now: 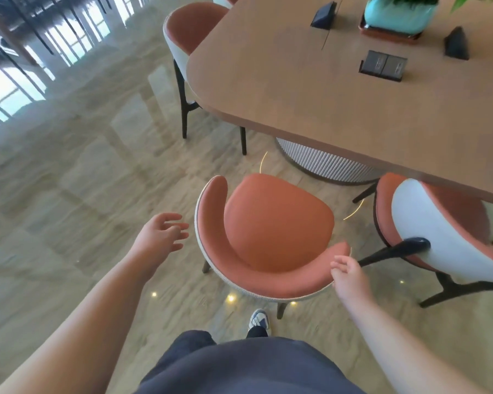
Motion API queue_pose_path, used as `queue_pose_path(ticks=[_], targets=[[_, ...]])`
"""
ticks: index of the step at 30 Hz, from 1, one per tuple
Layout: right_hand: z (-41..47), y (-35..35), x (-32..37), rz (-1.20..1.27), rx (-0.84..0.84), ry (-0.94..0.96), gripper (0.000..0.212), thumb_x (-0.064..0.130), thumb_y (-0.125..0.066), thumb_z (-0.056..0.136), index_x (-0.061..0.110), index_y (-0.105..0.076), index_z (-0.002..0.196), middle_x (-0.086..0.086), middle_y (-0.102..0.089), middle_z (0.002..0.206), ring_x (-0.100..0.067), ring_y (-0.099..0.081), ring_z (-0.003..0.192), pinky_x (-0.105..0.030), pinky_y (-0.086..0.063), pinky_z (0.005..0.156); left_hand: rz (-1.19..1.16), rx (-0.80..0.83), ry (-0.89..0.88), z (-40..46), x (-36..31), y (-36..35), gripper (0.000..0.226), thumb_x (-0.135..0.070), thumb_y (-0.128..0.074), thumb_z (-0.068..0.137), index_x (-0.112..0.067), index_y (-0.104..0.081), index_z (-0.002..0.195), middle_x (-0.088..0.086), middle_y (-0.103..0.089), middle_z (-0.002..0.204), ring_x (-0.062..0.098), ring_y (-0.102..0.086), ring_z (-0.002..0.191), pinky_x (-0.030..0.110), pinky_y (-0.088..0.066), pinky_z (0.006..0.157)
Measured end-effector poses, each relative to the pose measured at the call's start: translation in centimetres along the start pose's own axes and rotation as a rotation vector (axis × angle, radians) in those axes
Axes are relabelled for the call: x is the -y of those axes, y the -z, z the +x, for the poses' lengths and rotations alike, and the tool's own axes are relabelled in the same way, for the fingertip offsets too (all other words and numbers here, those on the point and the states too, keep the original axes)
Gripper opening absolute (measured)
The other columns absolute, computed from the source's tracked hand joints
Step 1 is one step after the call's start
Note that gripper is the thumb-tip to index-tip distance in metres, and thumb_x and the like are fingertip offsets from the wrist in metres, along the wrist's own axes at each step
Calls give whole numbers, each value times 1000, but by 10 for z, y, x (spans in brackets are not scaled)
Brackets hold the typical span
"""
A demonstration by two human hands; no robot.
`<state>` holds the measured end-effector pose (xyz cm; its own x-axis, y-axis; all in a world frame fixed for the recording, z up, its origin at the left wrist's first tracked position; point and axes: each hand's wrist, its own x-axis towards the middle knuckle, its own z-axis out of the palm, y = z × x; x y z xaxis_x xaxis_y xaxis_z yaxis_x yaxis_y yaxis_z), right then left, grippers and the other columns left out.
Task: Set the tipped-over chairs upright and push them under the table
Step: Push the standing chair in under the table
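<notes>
An orange chair [276,228] with a curved backrest stands upright on the floor right in front of me, a short way out from the wooden table [296,89]. My left hand [162,233] hovers open just left of the backrest, not touching it. My right hand [347,275] is at the backrest's right end, fingers loosely curled against the rim; a firm grip cannot be made out. To the right a second chair [439,237] lies tipped over, white shell and dark legs toward me, partly under the table edge.
A third orange chair [194,32] stands tucked at the table's far left end. The table has a ribbed white base [325,163]; on top are a teal plant pot [399,12], socket covers and dark stands. Glossy floor stretches left. My shoe [259,321] is behind the chair.
</notes>
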<state>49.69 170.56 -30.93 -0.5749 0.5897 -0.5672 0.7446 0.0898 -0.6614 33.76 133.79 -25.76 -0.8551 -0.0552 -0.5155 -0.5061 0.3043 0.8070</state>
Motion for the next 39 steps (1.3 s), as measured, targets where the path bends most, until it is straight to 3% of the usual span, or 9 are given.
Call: queue_pose_path(ticks=[8, 11, 17, 21, 23, 26, 29, 33, 39], targets=[[25, -36, 21, 43, -150, -145, 38, 1, -45, 95, 11, -57, 130, -9, -64, 129, -31, -62, 112, -42, -48, 99, 90, 105, 88, 103, -12, -1, 34, -6, -54, 101, -12, -54, 135, 8, -67, 123, 25, -69, 108, 42, -57, 88], [28, -49, 26, 89, -232, -225, 40, 0, -45, 95, 12, -56, 132, -9, -62, 132, -25, -57, 111, -38, -43, 97, 173, 190, 148, 146, -18, -2, 39, -10, -58, 100, -10, -55, 138, 8, -66, 115, 26, -66, 108, 43, -57, 87], [48, -70, 17, 27, -340, -372, 60, 5, -55, 91, 15, -45, 149, -12, -50, 152, -35, -53, 131, -47, -45, 107, 375, 302, 248, 227, -28, -23, 64, -17, -67, 98, -13, -42, 156, 12, -60, 116, 30, -58, 111, 47, -55, 92], [79, -75, 7, 131, -408, -541, 77, 17, -70, 88, 13, -35, 156, -17, -53, 149, -41, -57, 126, -40, -44, 98, 455, 363, 312, 263, -22, -49, 89, -31, -75, 94, -15, -24, 165, 14, -48, 153, 35, -52, 135, 54, -56, 98], [100, -74, -1, 166, -398, -637, 82, 30, -77, 86, 5, -38, 154, -19, -53, 150, -41, -56, 130, -44, -44, 106, 428, 404, 374, 278, -16, -66, 72, -32, -76, 95, -12, -40, 154, 9, -56, 136, 29, -59, 116, 58, -57, 94], [126, -67, -13, 172, -394, -695, 85, 38, -80, 83, 5, -41, 151, -18, -53, 149, -40, -56, 130, -48, -44, 108, 487, 409, 381, 293, -8, -89, 33, -33, -75, 95, -13, -59, 116, 7, -66, 116, 21, -63, 95, 54, -62, 77], [143, -58, -24, 162, -363, -720, 90, 37, -85, 79, 5, -41, 150, -18, -54, 148, -40, -58, 128, -52, -46, 106, 493, 327, 400, 308, 1, -107, 43, -30, -83, 87, -10, -60, 118, 12, -71, 111, 31, -72, 93, 51, -64, 65], [157, -51, -37, 154, -311, -738, 89, 37, -89, 73, 6, -45, 145, -17, -60, 139, -40, -63, 118, -54, -50, 101, 496, 238, 439, 325, 15, -121, 56, -26, -93, 76, -10, -60, 118, 19, -73, 115, 40, -74, 100, 60, -61, 89], [165, -43, -51, 343, -217, -767, 69, 23, -90, 73, 3, -57, 131, -17, -69, 124, -35, -68, 107, -49, -53, 97, 560, 191, 404, 335, 23, -123, 53, -33, -93, 72, -13, -66, 113, 12, -75, 105, 35, -74, 95, 52, -61, 92]])
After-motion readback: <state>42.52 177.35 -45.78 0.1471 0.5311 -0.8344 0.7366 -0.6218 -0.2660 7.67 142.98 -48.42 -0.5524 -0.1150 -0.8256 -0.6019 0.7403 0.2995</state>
